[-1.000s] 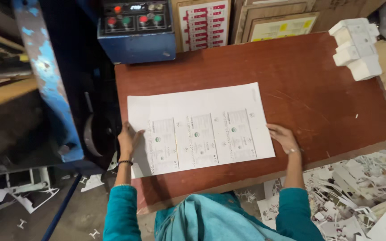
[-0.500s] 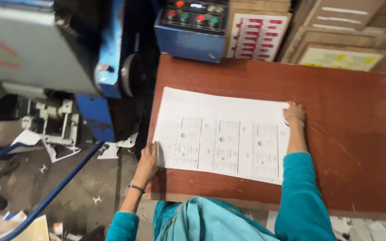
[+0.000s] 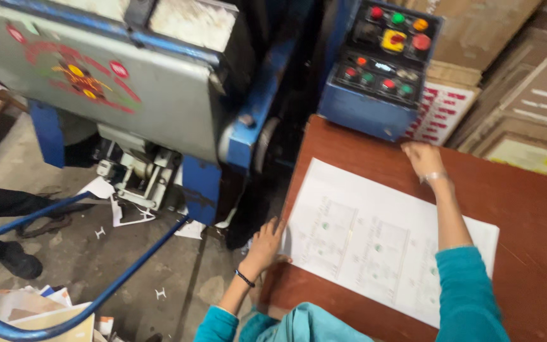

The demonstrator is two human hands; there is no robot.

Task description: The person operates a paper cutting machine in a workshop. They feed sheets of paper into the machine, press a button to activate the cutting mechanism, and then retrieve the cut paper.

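Large white printed sheet [image 3: 375, 237] lies flat on the reddish-brown table [image 3: 527, 202]. Its long axis runs diagonally in the head view, from the upper left near the table's left edge down to the lower right; one short edge faces the machine side. Rows of faint printed box outlines run along the same axis.

Left hand [image 3: 266, 244] sits at the sheet's near left corner, at the table edge, fingers [image 3: 278, 225] lightly spread and laid on the paper's margin; dark band on the wrist. Right hand [image 3: 422, 158] rests palm down at the sheet's far corner, fingers together and flat, thin bracelet at the wrist, teal sleeve [image 3: 466, 291] crossing over the sheet.

Blue control box [image 3: 378, 69] with red, green and yellow buttons stands just beyond the right hand. Grey-and-blue machine [image 3: 128, 82] stands left of the table.
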